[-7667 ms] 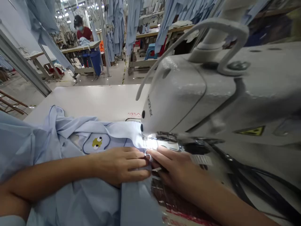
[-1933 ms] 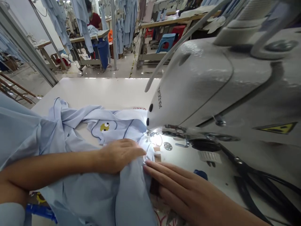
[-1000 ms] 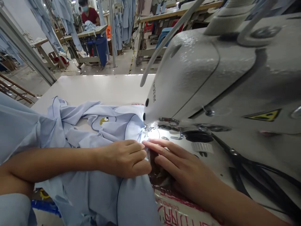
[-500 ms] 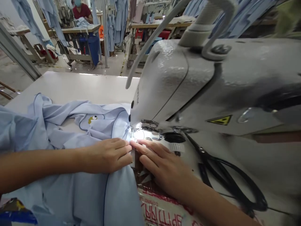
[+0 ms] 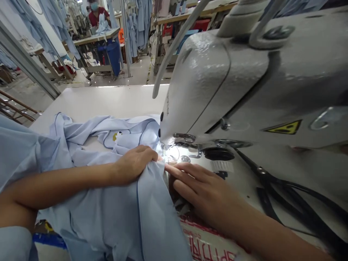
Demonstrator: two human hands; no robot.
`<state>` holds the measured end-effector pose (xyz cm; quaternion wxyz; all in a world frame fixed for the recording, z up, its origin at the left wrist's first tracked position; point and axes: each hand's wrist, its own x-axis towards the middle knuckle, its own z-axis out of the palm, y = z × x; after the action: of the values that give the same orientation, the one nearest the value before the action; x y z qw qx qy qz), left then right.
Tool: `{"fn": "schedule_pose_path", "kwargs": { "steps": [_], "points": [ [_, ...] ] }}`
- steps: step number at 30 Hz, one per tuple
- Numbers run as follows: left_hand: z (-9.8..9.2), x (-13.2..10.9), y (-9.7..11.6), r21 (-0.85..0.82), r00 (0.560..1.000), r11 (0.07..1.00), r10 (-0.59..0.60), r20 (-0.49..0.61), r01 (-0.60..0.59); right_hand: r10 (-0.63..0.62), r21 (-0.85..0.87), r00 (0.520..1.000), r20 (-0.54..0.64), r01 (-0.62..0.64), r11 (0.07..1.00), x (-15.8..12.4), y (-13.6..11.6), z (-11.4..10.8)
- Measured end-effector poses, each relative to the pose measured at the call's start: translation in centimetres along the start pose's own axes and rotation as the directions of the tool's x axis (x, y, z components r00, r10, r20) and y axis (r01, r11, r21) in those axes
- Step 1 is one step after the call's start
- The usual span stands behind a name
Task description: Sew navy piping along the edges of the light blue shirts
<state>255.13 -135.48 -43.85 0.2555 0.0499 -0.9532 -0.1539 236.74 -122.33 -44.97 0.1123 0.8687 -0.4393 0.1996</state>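
Observation:
Light blue fabric (image 5: 160, 203) with dark piping and a small yellow-and-white motif lies across the white table and drapes over its front edge. One edge of it is under the lit needle area of a white sewing machine (image 5: 201, 83). My left hand (image 5: 136, 163) is closed on a fold of the fabric just left of the needle area; its fingertips are partly covered by cloth. My right hand (image 5: 195, 181) rests flat in front of the needle area, fingers spread, its index fingertip at the fabric's edge.
Black scissors (image 5: 272, 181) lie on the machine bed to the right of my right hand. A printed bag (image 5: 206, 243) is below at the front edge. Across the room a person in red (image 5: 95, 16) sits at another worktable (image 5: 108, 34).
My left hand has turned and lifted a fold of fabric, which now covers its fingertips. My right hand stays by the needle area. The whole view has shifted slightly.

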Motion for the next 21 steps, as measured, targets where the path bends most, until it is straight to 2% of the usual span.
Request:
{"fn": "schedule_pose_path", "kwargs": {
  "steps": [2,7,11,14,16,18,19,21],
  "points": [
    [0.0,0.0,-0.2,0.021,0.994,0.995,0.094,0.049,-0.095,-0.003,-0.026,1.0,-0.01,0.003,1.0,-0.1,0.0,0.0],
    [0.0,0.4,0.6,0.171,0.96,0.945,0.27,0.074,-0.279,-0.037,0.003,0.998,-0.043,0.037,0.999,-0.2,-0.1,-0.3],
    [0.3,0.3,1.5,0.373,0.909,0.829,0.386,0.159,-0.417,-0.044,0.046,0.998,-0.039,0.046,0.998,-0.1,-0.1,-0.2],
    [0.5,0.9,1.4,0.466,0.906,0.779,0.392,0.16,-0.419,-0.011,0.027,1.0,-0.005,0.011,1.0,-0.2,0.1,-0.1],
    [0.3,1.8,1.1,0.453,0.922,0.804,0.351,0.162,-0.385,0.002,-0.024,1.0,-0.027,-0.003,1.0,-0.3,0.2,0.0],
    [-0.2,2.5,1.3,0.34,0.924,0.873,0.261,0.281,-0.35,-0.014,-0.069,0.999,-0.053,0.01,0.998,-0.3,0.2,0.0],
    [-0.6,2.6,1.8,0.251,0.895,0.908,0.222,0.388,-0.334,-0.022,-0.077,0.998,-0.058,0.017,0.997,-0.4,0.2,0.0],
    [-1.3,1.8,3.7,0.054,0.779,0.948,0.224,0.585,-0.314,-0.012,-0.058,0.997,-0.079,0.008,0.998,-0.4,0.3,0.0]
  ]
}}
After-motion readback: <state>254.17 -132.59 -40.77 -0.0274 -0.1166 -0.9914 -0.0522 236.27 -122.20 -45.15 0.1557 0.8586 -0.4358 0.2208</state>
